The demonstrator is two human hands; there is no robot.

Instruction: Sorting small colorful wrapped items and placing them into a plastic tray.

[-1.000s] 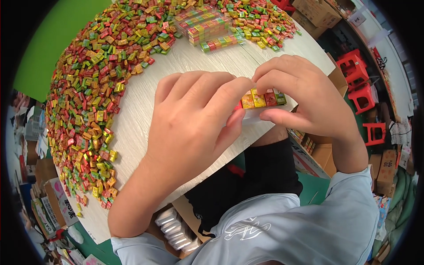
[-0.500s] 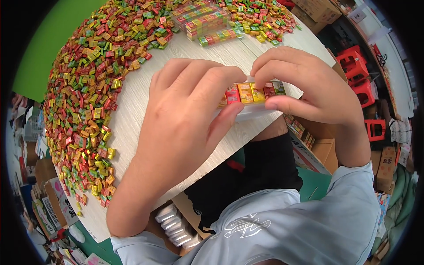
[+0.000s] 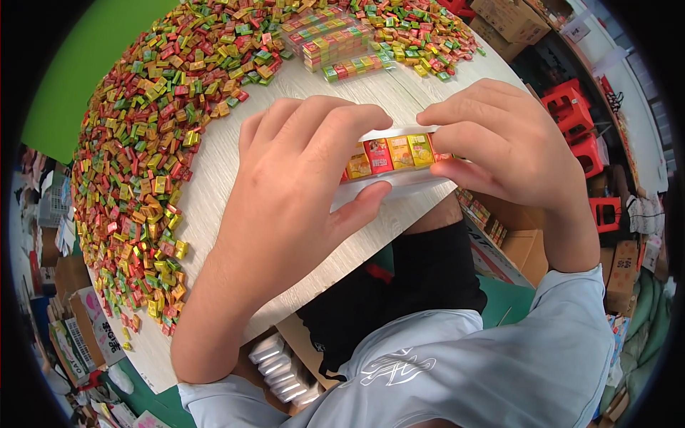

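Note:
Between my hands, above the near part of the table, is a clear plastic box (image 3: 403, 177) with a row of small wrapped candies (image 3: 401, 152) in red, orange and yellow. My left hand (image 3: 296, 175) curves round its left end, fingers at the far rim and thumb along the near side. Around the right end, my right hand (image 3: 503, 146) has its thumb by the last visible candies and its fingertips at the far rim. Both ends of the row are hidden behind my fingers.
A large heap of loose wrapped candies (image 3: 143, 157) covers the table's left and far side. Filled clear packs (image 3: 335, 46) stand stacked at the back. Below the table edge sits a carton of stacked clear boxes (image 3: 282, 367). Red stools (image 3: 571, 107) stand at the right.
My fingertips and thumbs have moved off the candy row toward the rims of the box. More of the row and the box's far rim now show. My right hand has shifted slightly.

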